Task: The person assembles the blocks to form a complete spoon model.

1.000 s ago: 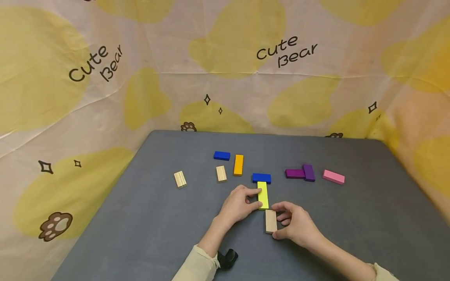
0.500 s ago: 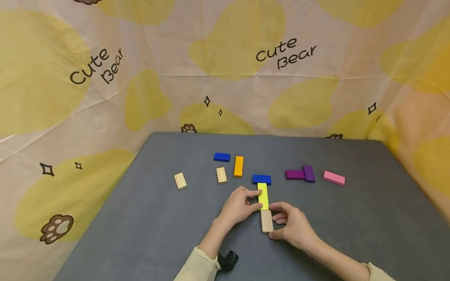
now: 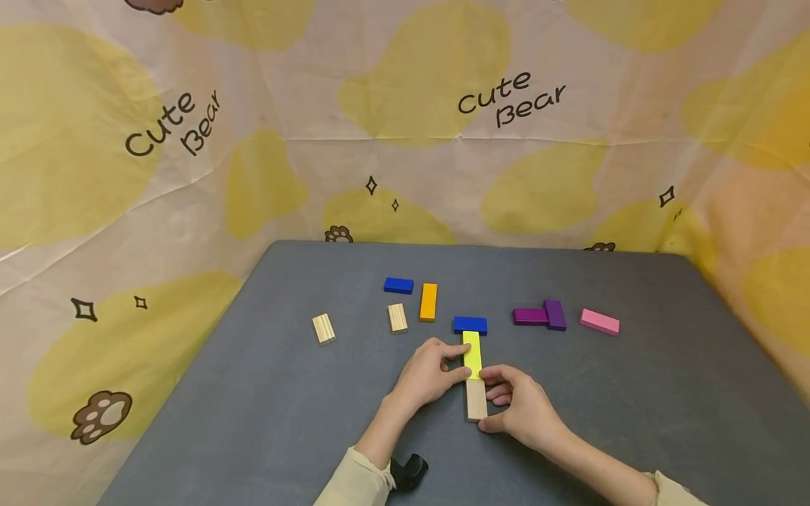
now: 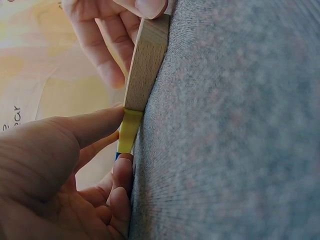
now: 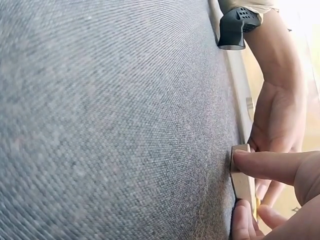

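A yellow block (image 3: 472,357) lies lengthwise on the grey table, its far end meeting a crosswise blue block (image 3: 470,325). My left hand (image 3: 425,372) holds the yellow block from its left side with thumb and index finger. Against the yellow block's near end sits a plain wooden block (image 3: 477,401), roughly in line with it. My right hand (image 3: 528,407) grips this wooden block from the right, thumb at its near corner and index finger by its far end. The left wrist view shows the wooden block (image 4: 145,65) meeting the yellow block (image 4: 131,131) end to end.
Further back lie another blue block (image 3: 399,286), an orange block (image 3: 428,303) and two wooden blocks, one nearer (image 3: 397,318) and one farther left (image 3: 323,329). To the right are two touching purple blocks (image 3: 555,315) and a pink block (image 3: 600,322). Patterned cloth (image 3: 405,105) hangs behind.
My right hand has slid the wooden block left, from offset to the right into line with the yellow block. My left hand has stayed on the yellow block.
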A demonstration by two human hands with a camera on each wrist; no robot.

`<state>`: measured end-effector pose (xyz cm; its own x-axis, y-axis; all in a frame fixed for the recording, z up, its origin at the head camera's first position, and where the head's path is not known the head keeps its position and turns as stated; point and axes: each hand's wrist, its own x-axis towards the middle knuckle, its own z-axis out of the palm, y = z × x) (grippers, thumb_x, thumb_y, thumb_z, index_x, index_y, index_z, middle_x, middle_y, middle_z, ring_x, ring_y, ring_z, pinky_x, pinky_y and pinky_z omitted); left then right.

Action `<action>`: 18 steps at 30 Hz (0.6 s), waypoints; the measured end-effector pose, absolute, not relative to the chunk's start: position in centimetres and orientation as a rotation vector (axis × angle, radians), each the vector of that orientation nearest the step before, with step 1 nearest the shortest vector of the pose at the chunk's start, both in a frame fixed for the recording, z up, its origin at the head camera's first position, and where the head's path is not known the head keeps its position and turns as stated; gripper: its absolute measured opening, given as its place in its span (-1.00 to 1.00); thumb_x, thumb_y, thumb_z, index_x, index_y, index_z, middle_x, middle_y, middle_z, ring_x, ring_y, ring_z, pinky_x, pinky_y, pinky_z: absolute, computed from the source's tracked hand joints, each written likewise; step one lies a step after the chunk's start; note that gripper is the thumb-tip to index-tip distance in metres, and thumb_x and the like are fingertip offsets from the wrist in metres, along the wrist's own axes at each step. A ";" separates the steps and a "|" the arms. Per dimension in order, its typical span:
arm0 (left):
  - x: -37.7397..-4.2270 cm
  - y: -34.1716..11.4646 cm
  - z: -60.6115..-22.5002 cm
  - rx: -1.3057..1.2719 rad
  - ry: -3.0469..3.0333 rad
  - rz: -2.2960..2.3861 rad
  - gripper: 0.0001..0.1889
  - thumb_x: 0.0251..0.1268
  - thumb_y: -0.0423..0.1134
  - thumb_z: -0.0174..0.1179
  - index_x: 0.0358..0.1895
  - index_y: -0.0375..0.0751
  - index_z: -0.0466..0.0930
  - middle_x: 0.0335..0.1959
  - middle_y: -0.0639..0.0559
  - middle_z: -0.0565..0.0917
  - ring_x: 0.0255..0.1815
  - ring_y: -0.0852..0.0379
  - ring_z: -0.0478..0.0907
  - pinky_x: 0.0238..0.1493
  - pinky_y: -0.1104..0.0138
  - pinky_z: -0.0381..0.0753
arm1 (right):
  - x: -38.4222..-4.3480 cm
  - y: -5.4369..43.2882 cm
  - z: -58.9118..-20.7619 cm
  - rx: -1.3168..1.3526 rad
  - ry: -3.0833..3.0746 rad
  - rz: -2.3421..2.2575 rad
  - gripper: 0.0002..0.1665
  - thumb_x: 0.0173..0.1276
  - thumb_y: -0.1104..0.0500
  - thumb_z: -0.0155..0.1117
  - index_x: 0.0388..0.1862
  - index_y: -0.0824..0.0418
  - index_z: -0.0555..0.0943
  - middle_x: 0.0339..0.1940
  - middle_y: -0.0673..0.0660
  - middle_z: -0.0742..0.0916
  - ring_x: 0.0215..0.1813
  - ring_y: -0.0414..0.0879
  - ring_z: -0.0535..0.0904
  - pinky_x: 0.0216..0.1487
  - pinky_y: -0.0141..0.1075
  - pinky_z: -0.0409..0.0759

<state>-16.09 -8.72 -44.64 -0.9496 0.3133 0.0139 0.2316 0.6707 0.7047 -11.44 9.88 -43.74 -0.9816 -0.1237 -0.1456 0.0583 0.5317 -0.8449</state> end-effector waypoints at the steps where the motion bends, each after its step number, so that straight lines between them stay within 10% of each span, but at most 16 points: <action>1: -16.1 -8.7 -44.7 0.455 2.774 1.144 -0.54 0.25 -0.11 0.38 0.24 0.08 0.63 -0.29 0.10 0.48 -0.46 0.20 0.33 -0.45 0.35 0.35 | -11.4 9.9 -43.8 -0.058 2.581 -1.436 -0.15 -0.38 0.44 0.73 0.04 0.24 0.62 -0.16 0.04 0.64 -0.23 -0.14 0.56 -0.16 -0.26 0.59; 18: -16.1 -8.8 -44.9 0.503 2.774 1.165 -0.55 0.26 -0.11 0.36 0.23 0.06 0.63 -0.32 0.12 0.45 -0.45 0.22 0.33 -0.44 0.35 0.33 | -11.5 10.1 -44.0 -0.089 2.565 -1.479 -0.18 -0.42 0.44 0.74 -0.02 0.27 0.64 -0.24 0.05 0.63 -0.26 -0.12 0.56 -0.19 -0.27 0.59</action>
<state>-16.10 -8.75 -44.93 -0.9415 0.3342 0.0430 0.2647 0.6546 0.7082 -11.50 10.11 -44.02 -0.9822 -0.1406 -0.1244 0.0372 0.5037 -0.8631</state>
